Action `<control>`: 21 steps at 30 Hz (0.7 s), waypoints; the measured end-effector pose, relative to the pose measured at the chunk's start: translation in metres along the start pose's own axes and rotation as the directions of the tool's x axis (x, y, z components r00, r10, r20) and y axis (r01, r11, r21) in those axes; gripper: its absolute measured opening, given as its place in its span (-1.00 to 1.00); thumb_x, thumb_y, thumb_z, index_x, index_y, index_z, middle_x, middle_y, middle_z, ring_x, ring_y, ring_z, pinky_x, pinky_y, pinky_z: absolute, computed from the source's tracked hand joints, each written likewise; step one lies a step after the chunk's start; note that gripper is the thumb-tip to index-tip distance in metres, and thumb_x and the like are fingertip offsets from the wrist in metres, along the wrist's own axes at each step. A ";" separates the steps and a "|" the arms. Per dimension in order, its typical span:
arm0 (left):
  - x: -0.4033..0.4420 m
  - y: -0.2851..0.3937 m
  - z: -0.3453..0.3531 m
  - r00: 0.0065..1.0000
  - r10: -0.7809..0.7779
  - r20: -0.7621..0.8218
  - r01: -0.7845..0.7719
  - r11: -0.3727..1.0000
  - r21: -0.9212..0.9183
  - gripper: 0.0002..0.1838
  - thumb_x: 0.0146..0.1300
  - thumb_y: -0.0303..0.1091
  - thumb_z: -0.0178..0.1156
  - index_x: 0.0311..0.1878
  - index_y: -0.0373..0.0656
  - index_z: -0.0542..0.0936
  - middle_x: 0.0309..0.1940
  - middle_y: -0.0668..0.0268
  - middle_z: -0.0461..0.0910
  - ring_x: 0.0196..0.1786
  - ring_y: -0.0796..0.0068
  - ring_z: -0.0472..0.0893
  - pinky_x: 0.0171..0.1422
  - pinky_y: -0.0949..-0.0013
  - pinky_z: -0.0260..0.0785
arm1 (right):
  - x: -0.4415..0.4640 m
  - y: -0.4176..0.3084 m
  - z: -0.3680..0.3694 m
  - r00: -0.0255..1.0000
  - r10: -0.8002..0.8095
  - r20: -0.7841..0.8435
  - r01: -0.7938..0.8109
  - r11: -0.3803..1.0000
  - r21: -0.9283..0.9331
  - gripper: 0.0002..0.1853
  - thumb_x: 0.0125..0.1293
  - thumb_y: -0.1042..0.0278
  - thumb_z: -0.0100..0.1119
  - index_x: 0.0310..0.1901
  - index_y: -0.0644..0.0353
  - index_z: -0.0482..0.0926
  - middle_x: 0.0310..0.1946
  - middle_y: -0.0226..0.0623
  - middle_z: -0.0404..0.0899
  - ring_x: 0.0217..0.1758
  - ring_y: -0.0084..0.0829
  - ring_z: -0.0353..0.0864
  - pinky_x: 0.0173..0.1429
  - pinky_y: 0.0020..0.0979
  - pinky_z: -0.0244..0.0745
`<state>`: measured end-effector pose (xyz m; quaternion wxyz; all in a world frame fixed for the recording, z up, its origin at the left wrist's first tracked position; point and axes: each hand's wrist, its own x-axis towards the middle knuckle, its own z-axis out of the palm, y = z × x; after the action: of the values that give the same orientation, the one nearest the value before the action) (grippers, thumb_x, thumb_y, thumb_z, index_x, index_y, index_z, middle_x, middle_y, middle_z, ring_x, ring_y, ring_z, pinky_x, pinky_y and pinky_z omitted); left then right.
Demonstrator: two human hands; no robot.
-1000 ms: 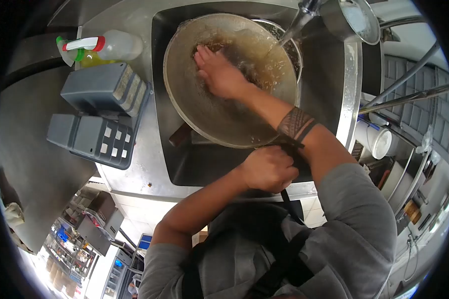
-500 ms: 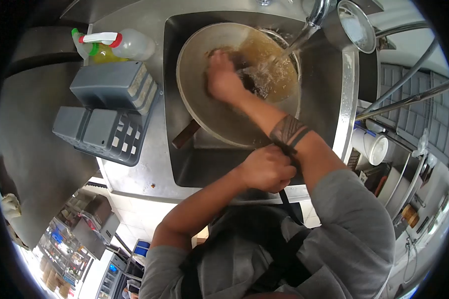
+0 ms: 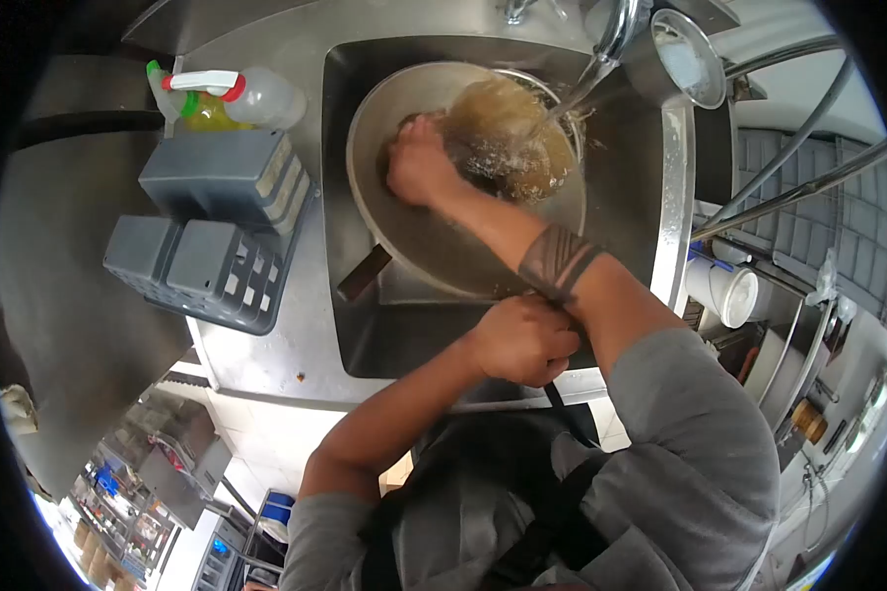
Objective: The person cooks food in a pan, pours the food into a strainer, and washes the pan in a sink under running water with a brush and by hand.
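A large round wok (image 3: 375,197) lies tilted in the sink, brownish water pooled in its far right side. Its wooden handle (image 3: 365,273) points to the lower left. My right hand (image 3: 422,163) is inside the wok, fingers curled and pressed to the left inner wall; a small brownish patch shows at the fingertips, but what they hold is hidden. Below my tattooed right forearm, my left hand (image 3: 524,340) is a closed fist beside the wok's near rim. A black strap (image 3: 556,396) shows just under that fist. What it grips is hidden.
Water runs from the faucet (image 3: 601,69) into the wok. The steel sink (image 3: 404,345) surrounds it. Grey plastic containers (image 3: 212,177) and spray bottles (image 3: 266,98) stand on the left counter. A metal pot (image 3: 675,59) is at upper right, and a white bucket (image 3: 734,294) sits beyond the right edge.
My right hand has shifted slightly left along the wok's inner wall. The whole view has moved a little. My left fist stays near the rim, and water keeps running.
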<state>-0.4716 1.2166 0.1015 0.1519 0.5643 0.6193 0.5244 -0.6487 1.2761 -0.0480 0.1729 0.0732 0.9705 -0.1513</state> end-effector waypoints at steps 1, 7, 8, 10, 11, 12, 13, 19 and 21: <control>0.001 -0.003 0.000 1.000 0.004 -0.004 -0.004 1.000 -0.007 -0.82 -0.22 -0.39 0.35 -0.53 -0.05 0.52 -0.53 0.35 0.50 -0.41 0.21 0.57 -0.26 0.15 0.46 | -0.012 0.000 -0.002 0.996 -0.018 -0.085 0.035 0.977 0.210 -0.30 0.41 0.26 -0.18 0.43 0.67 0.11 0.47 0.44 0.07 0.57 0.25 0.08 0.59 0.19 -0.12; 0.007 -0.003 -0.006 0.996 0.039 -0.077 -0.044 0.997 -0.066 -0.82 -0.22 -0.40 0.33 -0.55 -0.05 0.49 -0.57 0.31 0.46 -0.43 0.19 0.56 -0.29 0.15 0.44 | -0.004 -0.004 -0.002 0.996 0.042 0.076 -0.058 0.971 0.232 -0.28 0.43 0.20 -0.23 0.47 0.60 0.05 0.53 0.34 -0.01 0.63 0.18 -0.06 0.61 0.24 -0.25; 0.006 -0.003 -0.007 0.999 0.026 -0.039 -0.028 0.998 -0.052 -0.84 -0.21 -0.39 0.32 -0.55 -0.06 0.51 -0.55 0.31 0.50 -0.40 0.19 0.59 -0.27 0.16 0.47 | -0.002 0.010 -0.010 0.993 0.102 0.062 -0.112 0.972 0.208 -0.26 0.43 0.18 -0.20 0.47 0.61 0.04 0.52 0.37 -0.01 0.63 0.19 -0.08 0.61 0.23 -0.24; -0.001 0.000 -0.011 0.998 -0.038 0.048 0.040 0.999 -0.033 -0.85 -0.20 -0.39 0.32 -0.54 -0.07 0.52 -0.52 0.30 0.54 -0.38 0.18 0.61 -0.23 0.17 0.50 | 0.012 0.022 -0.005 0.978 0.185 0.095 -0.199 0.964 0.176 -0.25 0.44 0.14 -0.18 0.46 0.63 0.04 0.50 0.41 0.00 0.62 0.23 -0.08 0.61 0.22 -0.22; 0.000 0.001 -0.012 0.998 -0.033 0.044 0.034 0.999 -0.026 -0.85 -0.20 -0.39 0.32 -0.54 -0.07 0.52 -0.52 0.30 0.54 -0.38 0.18 0.61 -0.23 0.17 0.50 | 0.013 0.012 0.003 0.983 0.154 0.095 -0.170 0.966 0.196 -0.25 0.45 0.14 -0.19 0.46 0.62 0.05 0.50 0.42 0.00 0.61 0.26 -0.07 0.61 0.22 -0.21; 0.000 0.003 -0.011 0.999 -0.023 0.039 0.024 1.000 -0.021 -0.85 -0.20 -0.39 0.32 -0.53 -0.07 0.52 -0.53 0.30 0.53 -0.38 0.19 0.60 -0.24 0.17 0.49 | 0.012 0.000 0.006 0.988 0.123 0.096 -0.141 0.966 0.216 -0.26 0.46 0.14 -0.20 0.46 0.62 0.05 0.49 0.43 0.00 0.60 0.29 -0.06 0.61 0.23 -0.20; 0.001 0.002 -0.011 0.999 -0.014 0.036 0.014 1.000 -0.017 -0.85 -0.20 -0.40 0.31 -0.53 -0.06 0.52 -0.54 0.30 0.51 -0.39 0.19 0.59 -0.25 0.16 0.48 | -0.003 -0.015 0.004 0.997 0.045 0.057 -0.059 0.961 0.272 -0.28 0.48 0.15 -0.22 0.46 0.62 0.05 0.50 0.44 0.00 0.59 0.32 -0.05 0.60 0.23 -0.20; -0.004 0.001 -0.029 0.999 -0.011 -0.038 0.007 0.995 -0.096 -0.77 -0.29 -0.45 0.34 -0.58 -0.11 0.43 -0.59 0.29 0.40 -0.46 0.18 0.52 -0.33 0.16 0.39 | 0.009 0.013 0.011 0.971 0.121 -0.207 -0.079 0.976 0.201 -0.33 0.55 0.16 -0.29 0.42 0.68 0.10 0.44 0.52 0.07 0.56 0.36 0.05 0.63 0.12 -0.14; -0.003 -0.003 -0.031 0.998 -0.004 -0.069 -0.003 0.995 -0.100 -0.76 -0.30 -0.45 0.33 -0.59 -0.11 0.41 -0.60 0.29 0.38 -0.46 0.17 0.51 -0.34 0.16 0.38 | -0.026 -0.021 -0.003 0.984 -0.145 -0.100 0.161 0.971 0.179 -0.33 0.56 0.16 -0.29 0.43 0.67 0.06 0.48 0.49 0.00 0.60 0.33 -0.06 0.62 0.10 -0.11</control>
<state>-0.4965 1.1991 0.1105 0.1587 0.5373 0.5972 0.5740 -0.6293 1.2548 -0.0303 0.1108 0.0203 0.9614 -0.2510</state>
